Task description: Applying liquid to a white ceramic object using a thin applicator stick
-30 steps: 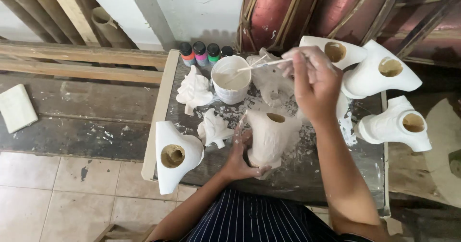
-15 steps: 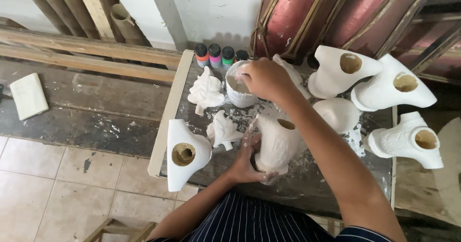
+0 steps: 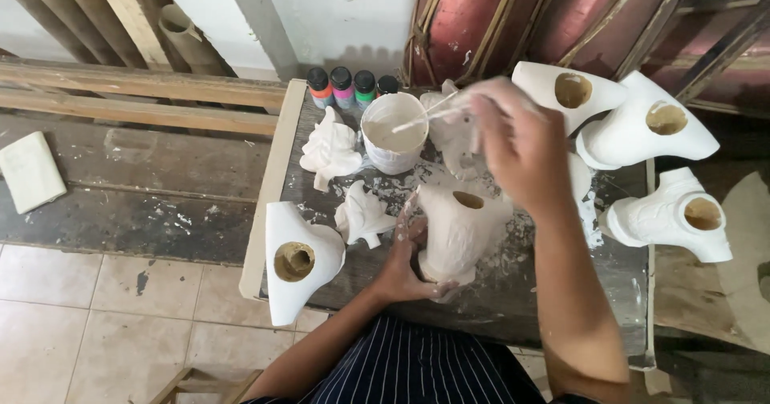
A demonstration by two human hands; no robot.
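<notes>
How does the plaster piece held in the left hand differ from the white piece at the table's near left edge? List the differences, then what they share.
1. The held piece looks duller and greyish; the edge piece is bright white.
2. The left hand grips the held piece; nothing touches the edge piece.
3. The held piece sits mid-table, in front of the white cup; the edge piece overhangs the table.

Both are similar hollow castings with a round hole facing up.

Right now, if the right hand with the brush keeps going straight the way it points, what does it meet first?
The right hand points its brush leftward over the white paint cup. Going straight on, the brush tip would probably meet the paint in the cup first, though its height above it is unclear.
</notes>
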